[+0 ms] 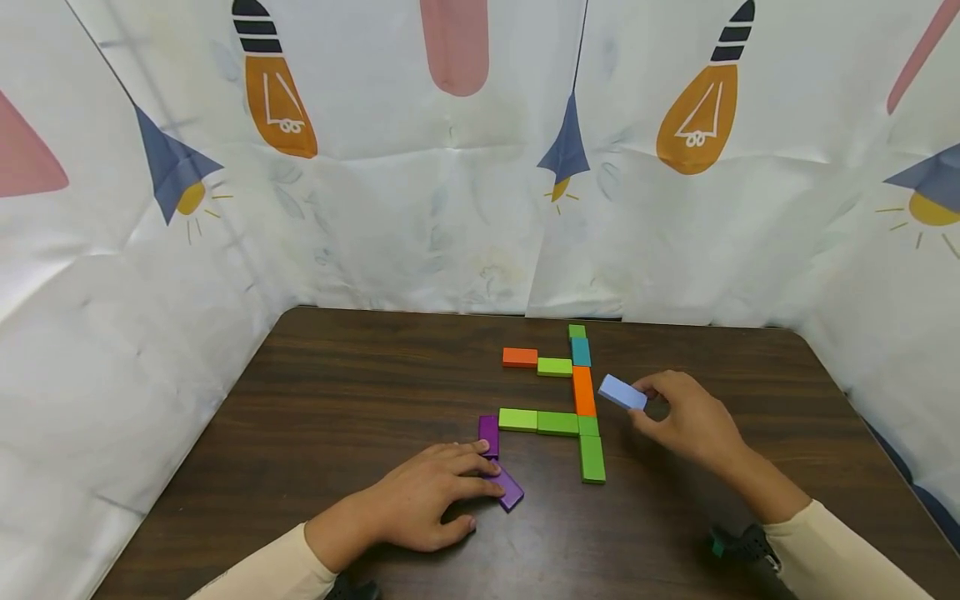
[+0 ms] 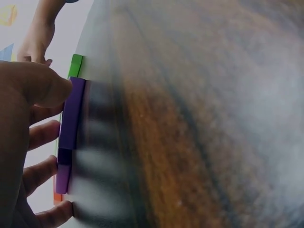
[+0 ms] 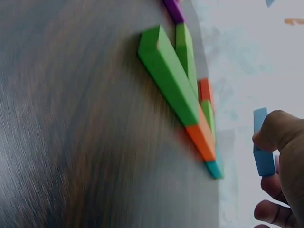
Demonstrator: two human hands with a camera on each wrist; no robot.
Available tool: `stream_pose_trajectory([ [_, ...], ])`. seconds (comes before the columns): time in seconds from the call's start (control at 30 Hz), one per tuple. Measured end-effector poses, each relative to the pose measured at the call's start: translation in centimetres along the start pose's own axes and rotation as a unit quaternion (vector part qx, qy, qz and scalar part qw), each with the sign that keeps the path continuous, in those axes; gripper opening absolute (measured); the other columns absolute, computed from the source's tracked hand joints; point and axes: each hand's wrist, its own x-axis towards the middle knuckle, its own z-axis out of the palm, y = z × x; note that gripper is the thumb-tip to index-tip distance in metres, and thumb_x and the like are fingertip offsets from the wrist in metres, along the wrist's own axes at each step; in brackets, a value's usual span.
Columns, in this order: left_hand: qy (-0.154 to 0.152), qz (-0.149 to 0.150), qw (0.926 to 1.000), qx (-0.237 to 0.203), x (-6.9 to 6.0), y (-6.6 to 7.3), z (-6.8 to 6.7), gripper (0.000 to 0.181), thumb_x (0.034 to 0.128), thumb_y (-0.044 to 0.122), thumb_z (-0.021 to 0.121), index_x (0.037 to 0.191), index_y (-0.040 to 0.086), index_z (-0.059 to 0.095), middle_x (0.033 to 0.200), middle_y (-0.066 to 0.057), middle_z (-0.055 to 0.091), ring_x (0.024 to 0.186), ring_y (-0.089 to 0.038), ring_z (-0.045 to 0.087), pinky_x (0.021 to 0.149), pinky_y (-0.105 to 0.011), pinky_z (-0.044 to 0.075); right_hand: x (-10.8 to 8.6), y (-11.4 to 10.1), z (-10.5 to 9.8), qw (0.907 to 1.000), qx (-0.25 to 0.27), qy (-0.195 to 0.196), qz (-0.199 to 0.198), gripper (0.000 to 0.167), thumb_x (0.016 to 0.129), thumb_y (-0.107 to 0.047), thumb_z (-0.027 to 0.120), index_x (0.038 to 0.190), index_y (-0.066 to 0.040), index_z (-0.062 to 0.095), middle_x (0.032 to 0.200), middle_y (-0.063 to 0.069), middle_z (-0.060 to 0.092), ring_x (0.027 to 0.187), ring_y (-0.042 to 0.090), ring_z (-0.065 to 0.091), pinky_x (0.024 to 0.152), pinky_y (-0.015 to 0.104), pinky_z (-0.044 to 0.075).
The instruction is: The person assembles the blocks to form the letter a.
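Between thumb and fingers, my right hand pinches a light blue block, held just right of the orange upright block. My left hand lies with extended fingers on two purple blocks; fingertips touch the upper purple block and the slanted purple block. From the upper purple one, a row of green blocks runs right to a column holding a green block at its near end. The left wrist view shows the thumb beside the purple block.
Farther up, a teal block and a small green block top the column. A red-orange block and a green block branch left. The dark wooden table meets a printed white cloth behind.
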Motion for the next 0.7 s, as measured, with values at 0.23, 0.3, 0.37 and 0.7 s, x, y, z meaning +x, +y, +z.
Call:
stream_pose_trajectory([
  [0.23,0.001,-0.004,1.0,-0.001,0.0,0.2,0.1,0.047,0.094,0.038,0.069,0.14,0.03,0.063,0.147,0.007,0.053,0.147,-0.024,0.037,0.113,-0.048,0.038,-0.9,-1.7,1.2,0.9972,0.001,0.022,-0.071,0.028,0.082,-0.023,0.085,0.106,-0.017,0.072,0.1,-0.005,0.063,0.087,0.02,0.057,0.06,0.029,0.045],
  [0.3,0.002,-0.005,1.0,-0.001,0.0,0.2,0.1,0.047,0.0939,0.038,0.069,0.14,0.03,0.063,0.147,0.007,0.053,0.147,-0.024,0.037,0.113,-0.049,0.038,-1.1,-2.1,1.5,0.9957,0.0,0.025,-0.09,0.029,0.08,-0.023,0.085,0.106,-0.017,0.072,0.099,-0.007,0.063,0.088,0.018,0.057,0.061,0.028,0.047],
  [0.37,0.002,-0.006,1.0,-0.002,0.0,0.2,0.2,0.047,0.0939,0.038,0.069,0.14,0.03,0.063,0.147,0.007,0.053,0.148,-0.023,0.036,0.113,-0.049,0.038,-1.2,-2.5,1.8,0.9941,0.001,0.025,-0.105,0.03,0.079,-0.023,0.086,0.105,-0.017,0.073,0.099,-0.009,0.062,0.089,0.015,0.057,0.062,0.028,0.048],
  [0.7,0.005,-0.003,1.0,-0.002,0.0,0.1,0.3,0.048,0.0941,0.038,0.069,0.141,0.031,0.062,0.147,0.007,0.053,0.148,-0.024,0.036,0.113,-0.049,0.038,-2.0,-3.6,3.4,0.9815,-0.002,0.022,-0.19,0.032,0.075,-0.024,0.088,0.103,-0.02,0.073,0.102,-0.013,0.064,0.093,0.009,0.054,0.072,0.03,0.054],
])
